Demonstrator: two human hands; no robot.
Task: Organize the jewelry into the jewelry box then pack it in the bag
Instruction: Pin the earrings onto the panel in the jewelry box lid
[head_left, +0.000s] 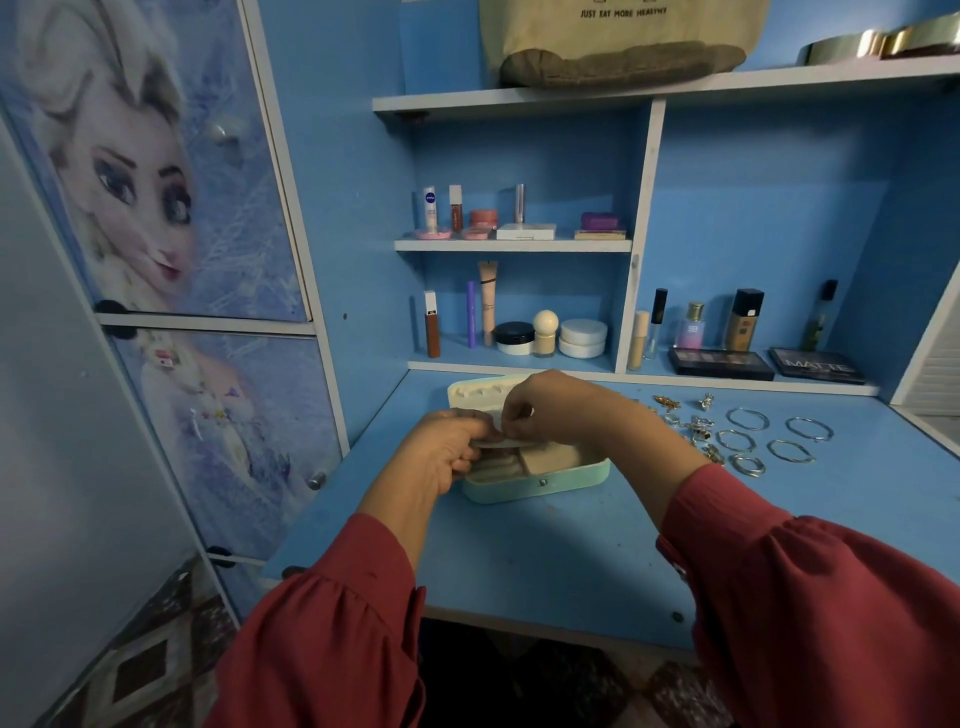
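Note:
A mint-green jewelry box stands open on the blue desk, its cream lid tilted back. My left hand and my right hand meet above the box and pinch a thin pale flap or divider between fingertips. Cream compartments show below the hands. Right of the box lie several silver bangles and a cluster of small rings and earrings. A beige canvas bag sits on the top shelf.
Cosmetics bottles, jars and tubes fill the two inner shelves. Two dark makeup palettes lie at the desk's back right. A cupboard door with a cartoon picture stands at the left. The desk's front edge is near my sleeves.

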